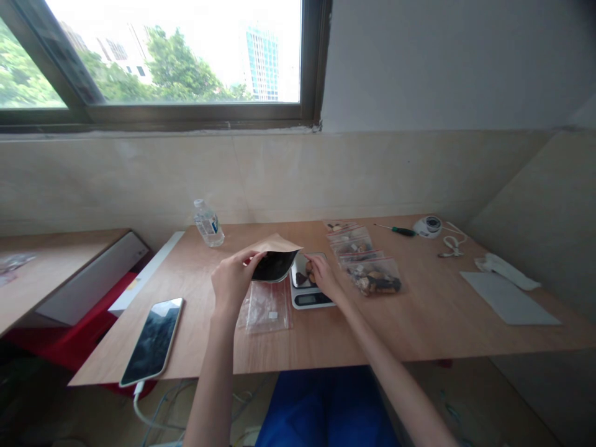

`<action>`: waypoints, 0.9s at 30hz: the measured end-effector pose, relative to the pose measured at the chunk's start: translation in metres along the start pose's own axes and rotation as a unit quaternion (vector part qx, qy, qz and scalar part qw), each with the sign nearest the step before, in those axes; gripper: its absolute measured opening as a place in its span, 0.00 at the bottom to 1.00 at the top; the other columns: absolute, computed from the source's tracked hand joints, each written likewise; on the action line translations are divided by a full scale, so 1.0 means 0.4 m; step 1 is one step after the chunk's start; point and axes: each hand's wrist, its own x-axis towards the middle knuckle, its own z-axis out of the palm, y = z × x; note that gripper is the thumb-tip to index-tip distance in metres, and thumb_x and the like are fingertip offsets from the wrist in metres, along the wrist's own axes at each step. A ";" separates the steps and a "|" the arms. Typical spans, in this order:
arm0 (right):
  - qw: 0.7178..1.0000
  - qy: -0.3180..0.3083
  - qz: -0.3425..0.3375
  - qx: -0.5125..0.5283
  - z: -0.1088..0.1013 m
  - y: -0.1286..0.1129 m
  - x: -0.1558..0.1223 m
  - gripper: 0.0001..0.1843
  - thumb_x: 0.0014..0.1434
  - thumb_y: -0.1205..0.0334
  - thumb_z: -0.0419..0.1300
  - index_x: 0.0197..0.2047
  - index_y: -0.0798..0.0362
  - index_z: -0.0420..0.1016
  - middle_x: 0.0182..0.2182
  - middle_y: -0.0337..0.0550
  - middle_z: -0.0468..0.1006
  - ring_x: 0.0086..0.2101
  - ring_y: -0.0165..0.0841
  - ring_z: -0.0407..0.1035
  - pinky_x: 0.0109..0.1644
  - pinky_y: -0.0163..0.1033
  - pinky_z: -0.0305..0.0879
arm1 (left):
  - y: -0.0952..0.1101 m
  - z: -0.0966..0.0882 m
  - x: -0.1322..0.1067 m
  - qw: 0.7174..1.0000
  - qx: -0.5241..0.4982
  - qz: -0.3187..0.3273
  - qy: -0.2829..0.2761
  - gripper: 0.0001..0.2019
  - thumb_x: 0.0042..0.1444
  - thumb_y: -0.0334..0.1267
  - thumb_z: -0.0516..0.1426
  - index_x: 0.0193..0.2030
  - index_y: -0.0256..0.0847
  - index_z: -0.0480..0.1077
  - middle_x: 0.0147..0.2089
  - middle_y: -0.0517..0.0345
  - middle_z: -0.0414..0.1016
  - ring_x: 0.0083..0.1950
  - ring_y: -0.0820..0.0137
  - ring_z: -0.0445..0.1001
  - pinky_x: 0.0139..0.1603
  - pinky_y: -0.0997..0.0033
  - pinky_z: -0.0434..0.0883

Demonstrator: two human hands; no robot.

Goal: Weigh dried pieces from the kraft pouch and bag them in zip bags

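My left hand (233,280) grips the rim of a brown paper pouch (275,256), held open with its dark inside facing me. Just right of it, my right hand (323,277) rests over a small white kitchen scale (307,297), fingers pinched on a small brown piece at the scale's pan. A few dark bits lie on the pan. An empty clear zip bag (266,311) lies flat on the wooden table (419,323) under the pouch.
Several filled clear zip bags (367,264) lie in a row right of the scale. A phone (153,340) lies near the left front edge, a water bottle (207,223) at the back. A screwdriver (395,230), white round device (429,226) and grey sheet (507,299) sit to the right.
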 end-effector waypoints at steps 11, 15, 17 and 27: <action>0.989 -0.052 0.107 0.088 -0.054 0.015 0.068 0.22 0.59 0.61 0.52 0.56 0.53 0.67 0.50 0.49 0.74 0.48 0.35 0.69 0.53 0.44 0.63 | 0.000 0.003 0.000 1.000 -0.008 0.008 0.004 0.16 0.55 0.54 0.52 0.37 0.51 0.78 0.32 0.59 0.79 0.34 0.66 0.74 0.28 0.73 0.57; 0.987 -0.052 0.090 0.124 -0.068 0.010 0.059 0.20 0.57 0.61 0.55 0.53 0.52 0.70 0.50 0.48 0.75 0.46 0.36 0.70 0.51 0.44 0.65 | -0.002 0.000 0.001 1.000 -0.007 0.003 0.000 0.16 0.55 0.54 0.52 0.37 0.51 0.78 0.31 0.59 0.79 0.34 0.66 0.74 0.28 0.73 0.57; 0.985 -0.035 0.096 0.142 -0.075 0.009 0.043 0.19 0.56 0.61 0.56 0.50 0.53 0.72 0.48 0.49 0.76 0.43 0.35 0.72 0.48 0.43 0.67 | -0.003 -0.001 0.001 1.000 -0.008 0.003 -0.001 0.16 0.55 0.54 0.52 0.37 0.51 0.78 0.31 0.59 0.79 0.34 0.66 0.74 0.28 0.73 0.57; 0.987 0.052 0.093 0.120 -0.090 0.012 -0.025 0.10 0.55 0.58 0.56 0.36 0.55 0.75 0.35 0.45 0.76 0.35 0.34 0.72 0.41 0.40 0.69 | 0.004 -0.002 -0.002 1.000 -0.025 -0.003 -0.015 0.16 0.55 0.54 0.52 0.36 0.52 0.78 0.31 0.60 0.78 0.34 0.66 0.74 0.28 0.73 0.56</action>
